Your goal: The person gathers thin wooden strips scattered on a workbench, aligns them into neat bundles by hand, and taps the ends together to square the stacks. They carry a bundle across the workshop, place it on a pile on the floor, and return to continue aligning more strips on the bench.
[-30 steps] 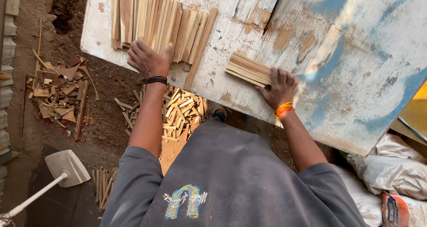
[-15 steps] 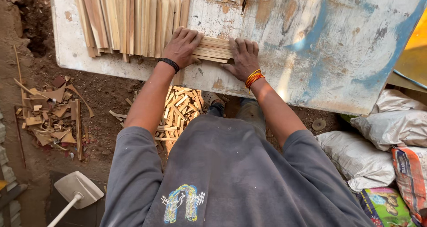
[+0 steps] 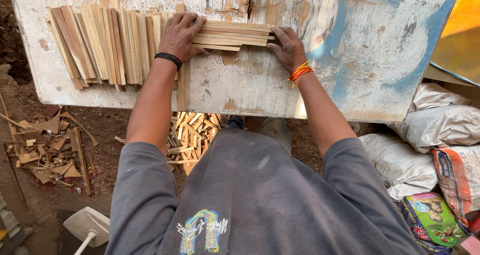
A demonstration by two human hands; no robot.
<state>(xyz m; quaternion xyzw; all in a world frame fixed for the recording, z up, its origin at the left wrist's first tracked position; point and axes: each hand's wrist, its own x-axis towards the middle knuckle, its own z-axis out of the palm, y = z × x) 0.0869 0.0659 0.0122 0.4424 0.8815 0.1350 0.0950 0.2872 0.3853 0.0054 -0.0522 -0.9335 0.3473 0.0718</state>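
Both grips clamp the stick bundle (image 3: pixel 232 34) end to end: left hand (image 3: pixel 181 35) on its left end, right hand (image 3: pixel 287 49) on the right. Bundle's long axis runs sideways on the surface (image 3: pixel 350 60), just right of the stick row (image 3: pixel 105 42).

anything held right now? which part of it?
Yes: a bundle of thin wooden strips, pressed between both hands on the worn table. Left hand at its left end, right hand at its right end.

A worn white board table (image 3: pixel 350 60) with blue paint patches carries the wood. A row of thin slats (image 3: pixel 105 45) lies on its left part. A small stack of slats (image 3: pixel 232 35) lies at its middle.
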